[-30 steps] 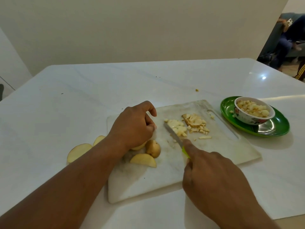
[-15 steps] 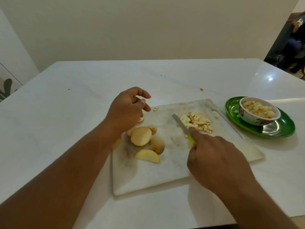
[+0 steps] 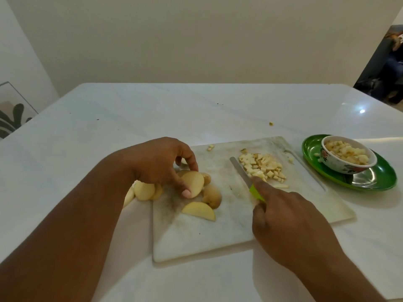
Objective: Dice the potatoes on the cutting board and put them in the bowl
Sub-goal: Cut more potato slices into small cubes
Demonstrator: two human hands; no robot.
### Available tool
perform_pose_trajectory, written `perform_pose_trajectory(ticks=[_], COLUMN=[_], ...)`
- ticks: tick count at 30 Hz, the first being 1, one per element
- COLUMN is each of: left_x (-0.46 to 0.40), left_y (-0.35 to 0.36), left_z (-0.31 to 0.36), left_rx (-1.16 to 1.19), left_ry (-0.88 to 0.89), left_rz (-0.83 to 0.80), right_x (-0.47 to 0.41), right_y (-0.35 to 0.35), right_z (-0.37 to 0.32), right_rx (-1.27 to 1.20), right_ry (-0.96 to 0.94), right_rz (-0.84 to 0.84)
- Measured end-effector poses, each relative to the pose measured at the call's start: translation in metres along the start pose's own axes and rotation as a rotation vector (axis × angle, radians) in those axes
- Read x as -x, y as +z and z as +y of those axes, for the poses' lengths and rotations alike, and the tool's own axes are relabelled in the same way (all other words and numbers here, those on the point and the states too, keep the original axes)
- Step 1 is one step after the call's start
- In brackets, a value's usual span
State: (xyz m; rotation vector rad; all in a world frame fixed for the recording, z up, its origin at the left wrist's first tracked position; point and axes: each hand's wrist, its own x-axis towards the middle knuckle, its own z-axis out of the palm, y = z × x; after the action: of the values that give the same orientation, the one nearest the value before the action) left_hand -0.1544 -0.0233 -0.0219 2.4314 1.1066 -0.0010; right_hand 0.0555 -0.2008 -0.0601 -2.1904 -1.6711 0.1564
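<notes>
A white cutting board lies on the table. My left hand pinches a round potato slice at the board's left side, among other slices and an unpeeled chunk. More slices lie just off the board's left edge. My right hand grips a knife with a green handle; its blade rests beside a pile of diced potato. A floral bowl at the right holds diced potato.
The bowl sits on a green plate right of the board. A stray dice piece lies at the board's far edge, and a crumb on the white table. A person sits in the doorway at the far right.
My left hand lifted from the board, then came down and pinched a round slice. The knife pushed the dice into one pile to the right.
</notes>
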Motion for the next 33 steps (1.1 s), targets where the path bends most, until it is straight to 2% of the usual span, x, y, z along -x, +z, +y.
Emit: perform_pose_trajectory(ticks=[3, 6, 9, 11, 13, 18, 21, 27, 31, 33], left_x=[0.002, 0.005, 0.001, -0.003, -0.008, -0.026, -0.034, -0.028, -0.040, -0.043], left_y=[-0.002, -0.006, 0.001, 0.013, 0.027, 0.046, 0.049, 0.047, 0.053, 0.053], left_z=[0.001, 0.000, 0.009, 0.019, 0.026, 0.042, 0.050, 0.049, 0.048, 0.049], left_rx=[0.014, 0.173, 0.355, 0.334, 0.246, 0.008, -0.112, -0.086, -0.074, -0.056], left_ry=[0.039, 0.137, 0.213, 0.234, 0.234, 0.168, 0.126, 0.136, 0.127, 0.120], left_rz=[0.026, 0.101, 0.309, 0.470, 0.523, 0.563, 0.520, 0.458, 0.299, 0.269], right_x=[0.002, 0.003, 0.003, 0.006, 0.008, 0.007, 0.009, 0.007, 0.006, 0.005], right_y=[0.001, 0.000, -0.002, -0.001, 0.000, -0.009, -0.010, -0.009, -0.009, -0.009], right_z=[0.002, 0.003, 0.005, 0.003, 0.003, 0.019, 0.020, 0.016, 0.012, 0.011], right_rx=[-0.014, -0.029, -0.057, -0.055, -0.035, 0.082, 0.069, 0.039, 0.022, 0.007], right_ry=[-0.022, -0.014, -0.017, -0.042, -0.055, 0.052, 0.080, 0.071, 0.054, 0.066], right_rz=[-0.002, -0.015, -0.018, -0.020, -0.016, -0.009, -0.010, -0.002, -0.015, -0.025])
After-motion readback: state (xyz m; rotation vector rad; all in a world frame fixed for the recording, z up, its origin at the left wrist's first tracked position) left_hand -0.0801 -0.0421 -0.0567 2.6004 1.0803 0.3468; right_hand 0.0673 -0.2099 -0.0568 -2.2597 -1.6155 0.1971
